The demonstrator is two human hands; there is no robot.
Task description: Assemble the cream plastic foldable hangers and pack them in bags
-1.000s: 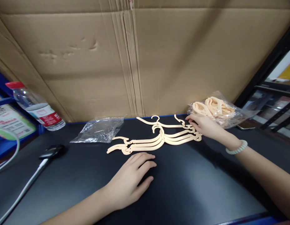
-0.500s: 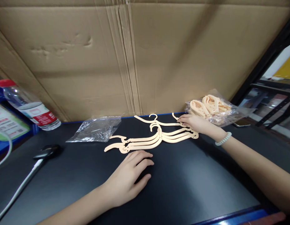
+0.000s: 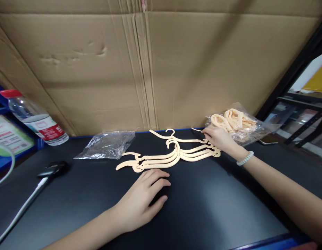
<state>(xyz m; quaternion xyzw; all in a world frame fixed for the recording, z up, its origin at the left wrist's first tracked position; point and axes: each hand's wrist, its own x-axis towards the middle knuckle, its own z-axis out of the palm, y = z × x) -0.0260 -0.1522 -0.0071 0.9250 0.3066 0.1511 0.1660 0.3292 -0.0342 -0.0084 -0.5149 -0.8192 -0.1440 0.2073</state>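
Several cream folding clothes hangers [image 3: 162,160] lie close together on the dark tabletop, their hooks toward the middle and the back. Behind them is another hanger [image 3: 188,140] of the same kind. At its right end my right hand [image 3: 217,137] has its fingers closed on the jointed arm; the fingertips partly cover the joint. My left hand [image 3: 145,194] rests on the table in front of the hangers, fingers apart and holding nothing. A clear bag of folded cream hangers [image 3: 234,119] sits beyond my right hand.
A crumpled clear plastic bag [image 3: 105,146] lies at the back left. A bottle with a red cap [image 3: 42,121] leans at the far left, near a black device with a white cable [image 3: 53,169]. Cardboard [image 3: 98,69] walls off the back; a phone [image 3: 268,140] lies right.
My right hand has shifted slightly at the rear hanger's right end, its fingers drawn closer together. The left hand stays in place. The view has tilted a little upward.
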